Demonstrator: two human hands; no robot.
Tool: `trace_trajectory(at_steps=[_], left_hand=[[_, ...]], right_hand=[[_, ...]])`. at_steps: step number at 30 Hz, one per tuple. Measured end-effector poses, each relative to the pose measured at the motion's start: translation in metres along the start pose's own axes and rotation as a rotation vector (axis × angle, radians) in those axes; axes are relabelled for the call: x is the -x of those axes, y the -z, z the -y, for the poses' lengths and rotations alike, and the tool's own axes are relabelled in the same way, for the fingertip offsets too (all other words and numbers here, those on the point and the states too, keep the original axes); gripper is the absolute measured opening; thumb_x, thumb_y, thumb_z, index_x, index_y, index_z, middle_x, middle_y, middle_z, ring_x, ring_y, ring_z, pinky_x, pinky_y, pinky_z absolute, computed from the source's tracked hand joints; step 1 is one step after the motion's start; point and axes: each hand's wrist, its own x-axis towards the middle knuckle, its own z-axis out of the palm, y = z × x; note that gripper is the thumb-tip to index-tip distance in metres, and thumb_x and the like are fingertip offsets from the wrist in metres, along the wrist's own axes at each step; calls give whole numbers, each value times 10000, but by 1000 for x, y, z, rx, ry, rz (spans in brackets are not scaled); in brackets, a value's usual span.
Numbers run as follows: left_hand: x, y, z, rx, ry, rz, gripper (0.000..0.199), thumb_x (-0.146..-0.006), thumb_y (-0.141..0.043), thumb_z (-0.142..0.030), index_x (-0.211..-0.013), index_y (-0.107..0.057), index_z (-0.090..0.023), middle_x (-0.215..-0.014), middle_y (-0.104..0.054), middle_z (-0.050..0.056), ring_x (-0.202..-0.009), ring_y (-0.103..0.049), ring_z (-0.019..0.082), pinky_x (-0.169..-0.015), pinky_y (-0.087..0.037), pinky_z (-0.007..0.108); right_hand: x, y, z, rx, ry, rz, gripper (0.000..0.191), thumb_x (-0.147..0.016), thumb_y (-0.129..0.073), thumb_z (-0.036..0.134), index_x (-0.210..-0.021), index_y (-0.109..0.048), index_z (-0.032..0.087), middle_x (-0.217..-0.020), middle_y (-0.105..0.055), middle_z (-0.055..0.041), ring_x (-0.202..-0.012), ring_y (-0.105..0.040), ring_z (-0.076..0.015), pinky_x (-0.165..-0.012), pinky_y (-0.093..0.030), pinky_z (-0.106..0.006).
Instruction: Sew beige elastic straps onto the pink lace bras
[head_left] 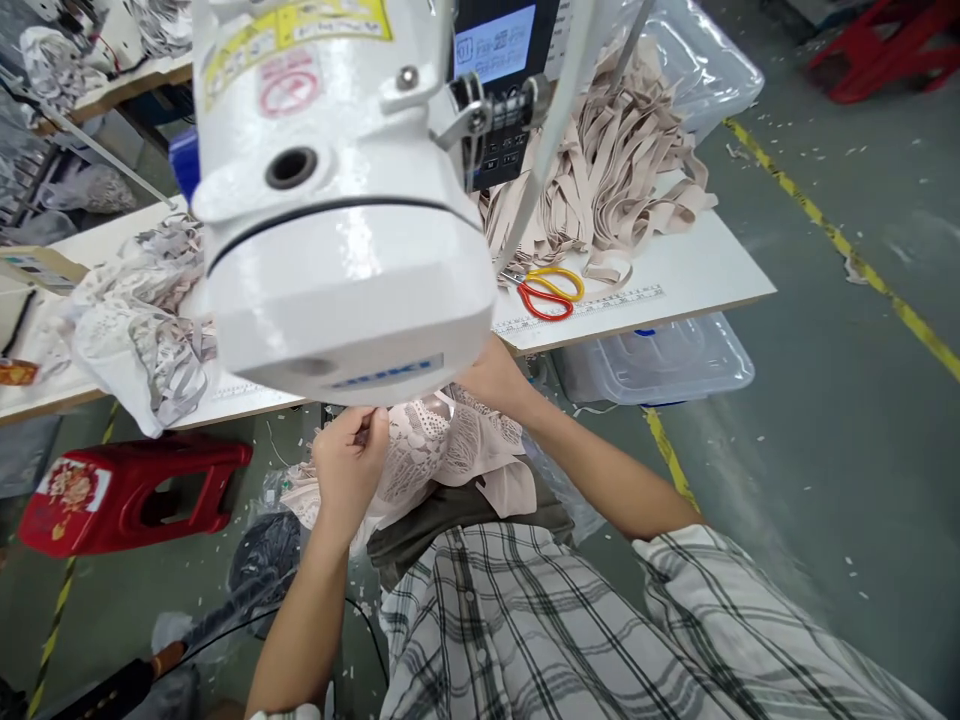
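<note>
Below the white sewing machine head (352,290), a pale pink lace garment (412,450) lies over the lap and reaches up under the machine. My left hand (351,455) is closed at the garment's left upper edge, thumb and fingers pinching the lace. My right hand (491,378) is at the right upper part of the garment; its fingers are hidden behind the machine head. The needle area is hidden too. Red and yellow handled scissors (551,292) lie on the table to the right of the machine.
A heap of beige straps (607,170) covers the right of the table (697,260). Lace pieces (150,310) hang over its left edge. Clear plastic boxes (667,365) and a red stool (142,490) flank the table below.
</note>
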Motion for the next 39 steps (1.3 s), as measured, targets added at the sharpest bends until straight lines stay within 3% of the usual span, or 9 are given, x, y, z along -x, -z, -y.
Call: trace_trajectory(at_steps=[5, 10, 13, 19, 24, 28, 34, 36, 39], left_hand=[[10, 9, -4, -121, -55, 176, 367, -797, -717, -488, -1033, -673, -211, -623, -619, -51, -537, -553, 117, -529, -366, 220], [27, 7, 8, -243, -393, -116, 260, -848, -633, -322, -632, -544, -207, -494, -460, -34, -483, -418, 117, -506, -246, 256], [35, 6, 10, -158, -476, -250, 253, -842, -565, -157, -609, -482, -209, -499, -418, -42, -484, -373, 112, -518, -255, 255], [50, 5, 9, -74, -367, -257, 219, -819, -579, -115, -636, -499, -204, -534, -468, -41, -507, -404, 111, -516, -262, 249], [59, 8, 14, -60, -246, -202, 157, -814, -588, -155, -661, -585, -191, -592, -574, -14, -560, -487, 120, -559, -309, 249], [58, 3, -24, 156, -88, 66, 246, -829, -567, -234, -589, -545, -186, -556, -529, -11, -557, -456, 129, -552, -275, 259], [80, -39, -127, 1076, 104, 822, 560, -803, -597, -700, -836, -640, -143, -710, -563, 28, -618, -448, 124, -573, -359, 239], [95, -55, -134, 1213, 124, 989, 674, -743, -601, -786, -897, -653, -132, -744, -567, 43, -641, -459, 130, -606, -389, 251], [110, -69, -102, 1097, 98, 1040, 685, -757, -555, -816, -779, -653, -138, -700, -521, 29, -649, -459, 133, -640, -394, 262]], right_hand=[[57, -4, 6, -373, -174, -112, 149, -862, -702, 368, -878, -690, 220, -905, -626, -12, -775, -604, -124, -704, -522, -263], [131, -7, 31, -307, -25, 61, 128, -791, -784, 359, -803, -745, 238, -886, -691, -46, -758, -648, -171, -709, -569, -333], [158, -17, 41, -328, -81, 165, 210, -812, -759, 411, -913, -773, 227, -775, -707, -47, -716, -679, -194, -680, -586, -350], [167, -37, 42, -421, -131, 233, 266, -840, -742, 407, -1016, -765, 209, -819, -737, -46, -722, -705, -171, -679, -588, -309], [163, -36, 46, -283, 86, 209, 194, -875, -704, 321, -1037, -749, 225, -890, -727, -48, -772, -704, -168, -723, -593, -320], [136, -8, 74, -89, 337, -17, 100, -871, -699, 264, -963, -735, 251, -1011, -702, -65, -948, -679, -186, -845, -568, -344], [69, 74, 162, -459, 82, -85, 125, -946, -618, 354, -960, -585, 235, -862, -666, 18, -534, -574, -51, -514, -465, -185], [60, 97, 164, -501, -20, -150, 228, -882, -699, 374, -938, -532, 228, -786, -662, 39, -455, -502, -33, -442, -383, -156], [59, 122, 113, -538, -204, -476, 414, -717, -829, 394, -905, -506, 217, -726, -653, 44, -460, -472, -36, -435, -373, -148]])
